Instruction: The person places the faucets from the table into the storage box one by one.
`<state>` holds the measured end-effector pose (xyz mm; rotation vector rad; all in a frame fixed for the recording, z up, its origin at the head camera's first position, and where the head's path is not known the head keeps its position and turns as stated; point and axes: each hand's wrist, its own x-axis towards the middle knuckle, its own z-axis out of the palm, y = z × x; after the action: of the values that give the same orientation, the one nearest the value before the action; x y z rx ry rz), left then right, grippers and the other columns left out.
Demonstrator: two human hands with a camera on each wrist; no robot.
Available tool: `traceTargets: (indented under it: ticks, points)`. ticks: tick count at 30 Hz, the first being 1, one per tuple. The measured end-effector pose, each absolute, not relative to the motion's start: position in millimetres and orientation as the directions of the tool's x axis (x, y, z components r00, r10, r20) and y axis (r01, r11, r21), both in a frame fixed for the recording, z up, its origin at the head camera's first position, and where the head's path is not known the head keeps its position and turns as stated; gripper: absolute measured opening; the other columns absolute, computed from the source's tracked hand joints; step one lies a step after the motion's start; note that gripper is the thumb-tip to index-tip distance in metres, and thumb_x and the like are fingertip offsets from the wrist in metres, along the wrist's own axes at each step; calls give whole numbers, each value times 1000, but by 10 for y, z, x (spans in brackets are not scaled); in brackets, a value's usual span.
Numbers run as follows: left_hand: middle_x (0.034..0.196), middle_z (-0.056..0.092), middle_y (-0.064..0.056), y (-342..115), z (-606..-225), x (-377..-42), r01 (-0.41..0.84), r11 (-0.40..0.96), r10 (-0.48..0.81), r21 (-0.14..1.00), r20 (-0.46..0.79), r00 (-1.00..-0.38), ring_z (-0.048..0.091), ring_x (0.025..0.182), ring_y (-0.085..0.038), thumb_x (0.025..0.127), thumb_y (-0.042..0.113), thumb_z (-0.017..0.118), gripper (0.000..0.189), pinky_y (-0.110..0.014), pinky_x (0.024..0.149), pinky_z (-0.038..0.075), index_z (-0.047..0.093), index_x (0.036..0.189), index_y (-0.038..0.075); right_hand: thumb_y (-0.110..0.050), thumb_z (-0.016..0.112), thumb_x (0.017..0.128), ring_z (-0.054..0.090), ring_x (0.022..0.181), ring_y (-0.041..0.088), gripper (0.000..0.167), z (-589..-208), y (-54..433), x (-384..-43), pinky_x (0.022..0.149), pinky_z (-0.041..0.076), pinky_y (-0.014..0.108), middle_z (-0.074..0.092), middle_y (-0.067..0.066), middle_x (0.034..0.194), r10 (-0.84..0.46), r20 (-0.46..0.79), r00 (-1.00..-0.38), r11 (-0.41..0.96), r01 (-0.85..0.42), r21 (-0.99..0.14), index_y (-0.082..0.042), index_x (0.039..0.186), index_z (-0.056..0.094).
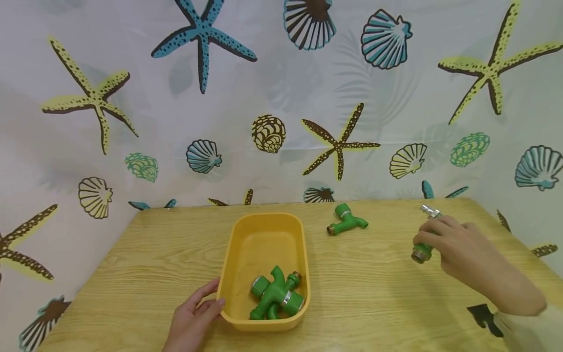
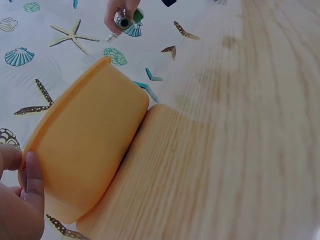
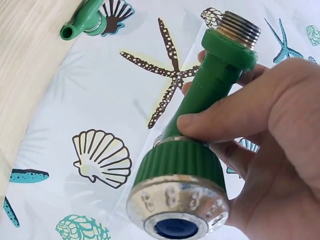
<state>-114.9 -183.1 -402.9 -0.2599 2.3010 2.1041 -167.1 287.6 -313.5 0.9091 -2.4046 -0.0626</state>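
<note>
My right hand [image 1: 453, 244] grips a green tap [image 3: 200, 105] above the right side of the table. Its brass-coloured threaded end points up in the right wrist view, and a ribbed collar with a chrome ring and blue centre faces the camera. My left hand [image 1: 193, 315] pinches the near left rim of a yellow plastic bin [image 1: 228, 264], thumb on the outer wall in the left wrist view. Inside the bin's near end, green taps [image 1: 274, 293] lie piled over one another. Another green tap [image 1: 347, 221] lies on the table right of the bin, near the back.
The wooden table [image 1: 374, 303] runs back to a white cloth [image 1: 281, 88] printed with starfish and shells. This cloth also rises along both sides. A pale sleeve [image 1: 532, 330] with a dark patch covers my right forearm.
</note>
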Motion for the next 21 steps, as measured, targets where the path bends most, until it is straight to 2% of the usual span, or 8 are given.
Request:
traceTargets:
  ticks: [21]
  points:
    - [131, 51, -17, -1850, -4045, -1150, -120, 71, -111, 990, -112, -988, 64, 93, -15, 92, 8, 66, 52, -25, 77, 54, 47, 139, -5, 27, 60, 52, 56, 85, 29, 55, -3127, 2832, -1646, 47, 29, 29, 58, 1, 89, -619, 514, -594, 763, -609, 216, -18, 83, 67]
